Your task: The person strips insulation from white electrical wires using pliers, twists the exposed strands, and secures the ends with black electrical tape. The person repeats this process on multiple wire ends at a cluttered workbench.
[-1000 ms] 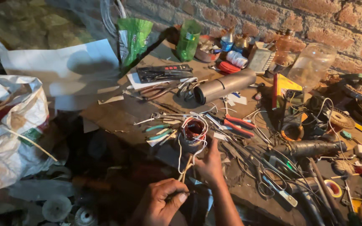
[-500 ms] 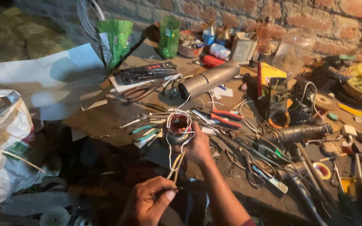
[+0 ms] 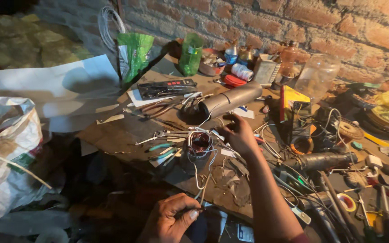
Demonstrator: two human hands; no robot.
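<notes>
Wires pinched at the bench's near edge, coil steadied beyond.

Wire ends (image 3: 200,191) are pinched by the left hand (image 3: 169,220), drawn taut from the copper coil (image 3: 200,143) at mid-bench; the right hand (image 3: 240,135), fingers loosely curled, is rested just beside the coil. At the far edge, a clear jar (image 3: 317,76) appears empty and a green bag (image 3: 133,54) stands upright.

head camera looks steeply down, close over the workbench (image 3: 127,130).
</notes>
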